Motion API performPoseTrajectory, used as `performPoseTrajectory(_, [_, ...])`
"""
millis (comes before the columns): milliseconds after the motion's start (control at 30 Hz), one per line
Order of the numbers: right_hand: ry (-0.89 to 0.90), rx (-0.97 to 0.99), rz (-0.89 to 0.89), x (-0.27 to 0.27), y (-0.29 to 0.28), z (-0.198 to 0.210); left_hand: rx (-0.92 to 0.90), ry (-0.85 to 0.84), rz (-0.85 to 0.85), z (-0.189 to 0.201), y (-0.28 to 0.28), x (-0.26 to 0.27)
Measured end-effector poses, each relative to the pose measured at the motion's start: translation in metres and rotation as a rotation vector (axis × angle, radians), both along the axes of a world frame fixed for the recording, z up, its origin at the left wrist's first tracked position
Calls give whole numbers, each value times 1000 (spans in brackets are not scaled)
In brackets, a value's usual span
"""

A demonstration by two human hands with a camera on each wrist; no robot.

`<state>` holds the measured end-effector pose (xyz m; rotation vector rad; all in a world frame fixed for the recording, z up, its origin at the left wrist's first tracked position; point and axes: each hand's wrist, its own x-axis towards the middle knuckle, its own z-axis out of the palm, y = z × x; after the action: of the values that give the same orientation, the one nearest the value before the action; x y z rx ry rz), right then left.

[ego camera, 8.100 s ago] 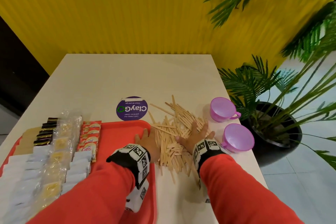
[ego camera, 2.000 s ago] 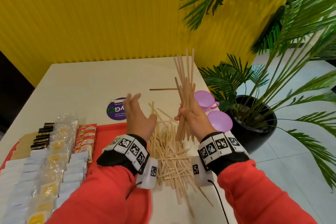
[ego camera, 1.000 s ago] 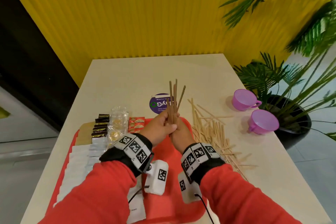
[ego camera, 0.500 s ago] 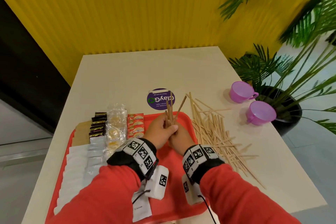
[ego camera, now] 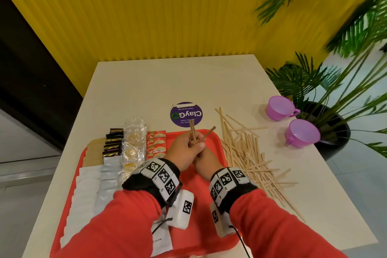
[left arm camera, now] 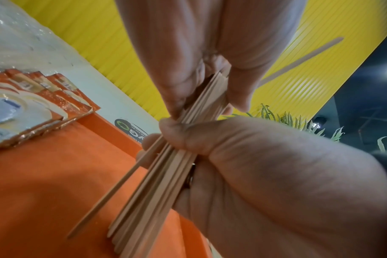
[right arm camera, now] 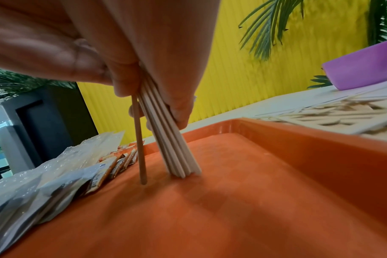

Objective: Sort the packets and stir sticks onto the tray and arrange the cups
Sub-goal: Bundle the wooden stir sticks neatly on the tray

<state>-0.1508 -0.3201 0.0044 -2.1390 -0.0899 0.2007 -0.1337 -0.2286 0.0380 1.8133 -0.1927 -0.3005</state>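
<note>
Standing on the table [ego camera: 150,81], your red tray [ego camera: 215,144] is carrying rows of packets [ego camera: 134,144] on its left side. Loose sticks [ego camera: 247,151] are lying right of it, two cups [ego camera: 301,133] farther right. You are gripping a stick bundle [right arm camera: 172,148] with left hand [ego camera: 184,151] and right hand [ego camera: 206,160], lower ends touching the tray.

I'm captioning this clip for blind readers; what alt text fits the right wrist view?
Both hands grip a bundle of stir sticks upright, its lower ends on the red tray. Packets line the tray's left; loose sticks and a purple cup lie beyond its rim.
</note>
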Motion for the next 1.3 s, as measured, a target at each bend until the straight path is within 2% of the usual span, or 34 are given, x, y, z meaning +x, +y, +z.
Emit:
performPoseTrajectory(267, [81, 66, -34, 1, -5, 0, -60, 23, 33, 3, -9, -1])
performPoseTrajectory(433, [-12, 71, -68, 3, -6, -3, -86, 12, 39, 8, -14, -3])
performPoseTrajectory(500, [-33, 23, -53, 5, -7, -2, -80, 9, 25, 7, -15, -3])
performPoseTrajectory(600, [-6, -135, 60, 5, -9, 4, -92, 18, 20, 2, -15, -3])
performPoseTrajectory(767, [-6, -209, 113, 3, -11, 12, -78, -6, 35, -1, -13, -2])
performPoseTrajectory(1000, [-24, -267, 149, 3, -12, 10, -74, 13, 18, -5, -12, -2])
performPoseTrajectory(1300, [148, -298, 182, 7, -12, -1, -20, 87, 4, -20, -11, -2])
